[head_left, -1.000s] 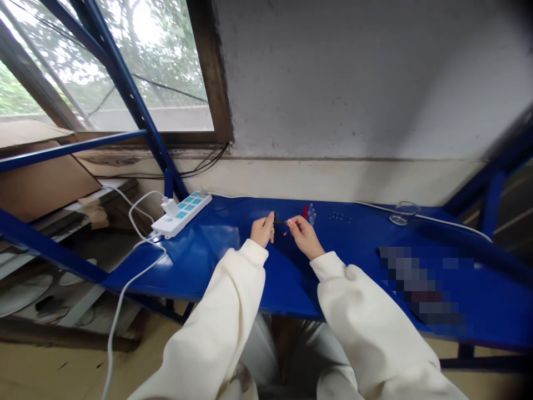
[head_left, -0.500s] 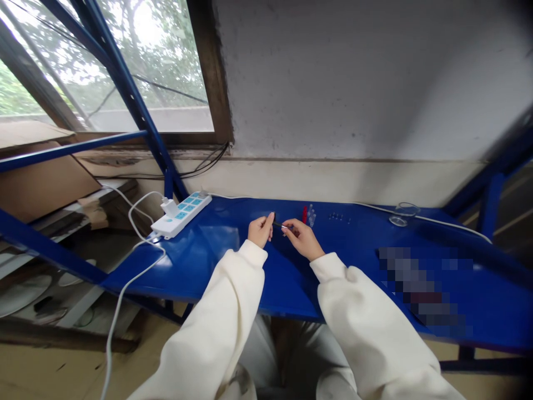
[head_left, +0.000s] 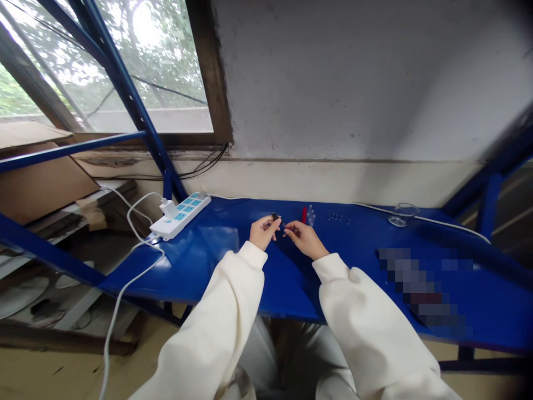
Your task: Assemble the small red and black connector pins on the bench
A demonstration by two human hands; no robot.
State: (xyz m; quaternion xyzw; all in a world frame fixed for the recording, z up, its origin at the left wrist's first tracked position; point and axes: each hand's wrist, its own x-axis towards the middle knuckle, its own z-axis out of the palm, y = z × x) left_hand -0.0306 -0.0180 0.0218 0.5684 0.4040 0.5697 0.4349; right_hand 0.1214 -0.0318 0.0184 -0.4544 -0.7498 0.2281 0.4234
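Note:
Both my hands meet over the middle of the blue table (head_left: 216,261). My left hand (head_left: 262,232) pinches a small dark pen-like piece (head_left: 278,220) between thumb and fingertips. My right hand (head_left: 303,238) is closed in a pinch on the other end of the same piece, fingertips almost touching the left ones. Just beyond the right hand stand a small red part (head_left: 304,214) and some clear plastic parts (head_left: 310,215). A row of tiny dark parts (head_left: 338,217) lies farther right.
A white power strip (head_left: 180,215) with blue sockets lies at the table's back left, its white cable (head_left: 125,289) hanging off the edge. A thin wire loop (head_left: 402,214) rests at the back right. Blue shelf struts (head_left: 125,94) and cardboard (head_left: 37,172) stand to the left.
My hands have drawn closer together, and the thin dark piece that spanned a gap between them is now shorter and held at both fingertips.

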